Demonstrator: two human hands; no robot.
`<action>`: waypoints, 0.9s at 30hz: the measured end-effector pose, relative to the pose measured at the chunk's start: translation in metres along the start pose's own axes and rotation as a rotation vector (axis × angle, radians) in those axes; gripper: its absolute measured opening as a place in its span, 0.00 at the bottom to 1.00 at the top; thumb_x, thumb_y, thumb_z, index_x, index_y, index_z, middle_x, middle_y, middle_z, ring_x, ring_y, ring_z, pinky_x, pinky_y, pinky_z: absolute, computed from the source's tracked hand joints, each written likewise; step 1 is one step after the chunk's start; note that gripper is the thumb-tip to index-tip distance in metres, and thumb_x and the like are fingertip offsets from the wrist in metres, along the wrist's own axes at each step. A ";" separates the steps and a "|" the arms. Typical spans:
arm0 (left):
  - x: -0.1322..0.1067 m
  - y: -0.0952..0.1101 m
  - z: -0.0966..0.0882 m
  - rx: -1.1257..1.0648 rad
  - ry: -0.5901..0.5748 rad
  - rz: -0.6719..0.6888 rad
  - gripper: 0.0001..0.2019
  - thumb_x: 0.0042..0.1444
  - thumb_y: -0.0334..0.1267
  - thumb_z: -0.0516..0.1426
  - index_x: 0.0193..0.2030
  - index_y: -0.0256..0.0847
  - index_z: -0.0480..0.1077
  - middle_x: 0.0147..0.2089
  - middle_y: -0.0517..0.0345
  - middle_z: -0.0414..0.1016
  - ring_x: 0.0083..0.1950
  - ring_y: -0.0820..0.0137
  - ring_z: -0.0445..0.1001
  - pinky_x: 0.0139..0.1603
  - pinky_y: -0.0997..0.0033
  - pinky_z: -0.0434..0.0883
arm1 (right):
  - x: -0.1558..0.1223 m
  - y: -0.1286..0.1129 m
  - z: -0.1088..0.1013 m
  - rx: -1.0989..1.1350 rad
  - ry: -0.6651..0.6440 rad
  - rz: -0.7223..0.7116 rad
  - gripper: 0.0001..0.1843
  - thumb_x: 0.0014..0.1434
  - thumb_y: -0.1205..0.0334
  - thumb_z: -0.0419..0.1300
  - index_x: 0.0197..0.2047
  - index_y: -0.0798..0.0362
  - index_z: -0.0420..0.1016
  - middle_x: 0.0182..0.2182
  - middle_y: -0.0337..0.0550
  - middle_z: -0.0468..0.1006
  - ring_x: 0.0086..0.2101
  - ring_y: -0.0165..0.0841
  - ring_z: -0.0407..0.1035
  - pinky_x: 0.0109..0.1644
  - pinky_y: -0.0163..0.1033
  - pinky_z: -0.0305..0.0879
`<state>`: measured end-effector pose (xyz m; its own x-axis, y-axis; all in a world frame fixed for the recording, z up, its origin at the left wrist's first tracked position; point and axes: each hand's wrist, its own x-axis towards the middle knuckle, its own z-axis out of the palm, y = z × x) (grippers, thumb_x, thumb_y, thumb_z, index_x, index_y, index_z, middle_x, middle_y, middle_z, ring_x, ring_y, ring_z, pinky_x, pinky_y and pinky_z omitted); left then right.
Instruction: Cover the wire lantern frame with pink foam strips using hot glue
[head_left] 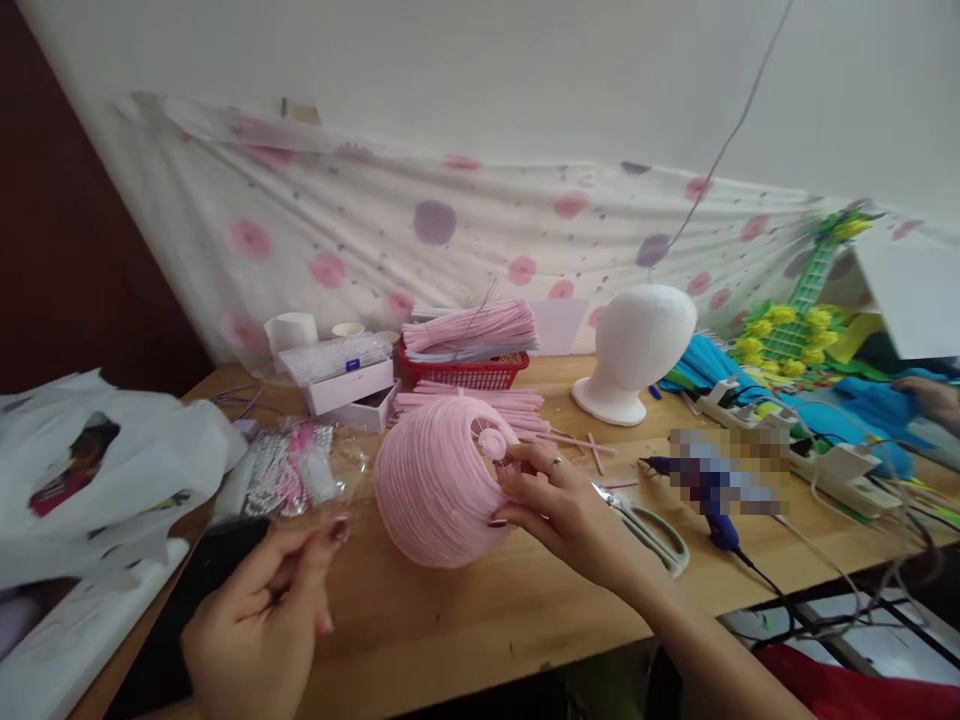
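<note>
A round pink shape wound in pink pipe cleaners rests on the wooden table in the middle. My right hand grips its right side, fingers curled on its top opening near a small pink disc. My left hand hovers low at the front left, fingers loosely curled and pinched together, close to a clear bag of beads and pink bits; whether it holds anything I cannot make out.
Scissors and a blue glue gun lie right of my hand. A white foam head, a red basket of pink stems and small drawers stand behind. White plastic bags lie left; power strips and cables lie right.
</note>
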<state>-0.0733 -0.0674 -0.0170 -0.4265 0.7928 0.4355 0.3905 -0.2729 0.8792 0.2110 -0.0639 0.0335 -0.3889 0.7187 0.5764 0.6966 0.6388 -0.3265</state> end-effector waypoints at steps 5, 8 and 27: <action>-0.012 0.020 0.013 -0.086 -0.182 0.175 0.06 0.57 0.42 0.65 0.38 0.45 0.77 0.41 0.57 0.81 0.45 0.64 0.80 0.52 0.64 0.77 | 0.006 -0.021 0.013 -0.046 -0.145 -0.093 0.12 0.71 0.56 0.57 0.47 0.51 0.79 0.48 0.53 0.77 0.41 0.38 0.75 0.45 0.45 0.74; -0.014 0.017 0.025 -0.110 -0.289 0.193 0.15 0.60 0.41 0.63 0.54 0.48 0.73 0.61 0.52 0.73 0.65 0.58 0.70 0.68 0.53 0.68 | 0.008 -0.024 0.019 -0.042 -0.212 -0.132 0.13 0.71 0.56 0.56 0.45 0.53 0.80 0.48 0.54 0.78 0.42 0.39 0.76 0.45 0.44 0.76; -0.010 0.003 0.038 -0.278 -0.645 0.098 0.27 0.59 0.29 0.58 0.65 0.48 0.63 0.73 0.48 0.59 0.76 0.51 0.55 0.77 0.42 0.56 | 0.017 0.008 -0.001 0.163 -0.349 -0.209 0.22 0.65 0.79 0.51 0.55 0.49 0.75 0.57 0.44 0.80 0.52 0.32 0.77 0.56 0.35 0.74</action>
<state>-0.0367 -0.0555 -0.0267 0.2014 0.8986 0.3897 0.1430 -0.4206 0.8959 0.2101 -0.0469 0.0416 -0.7113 0.6013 0.3641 0.4879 0.7952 -0.3601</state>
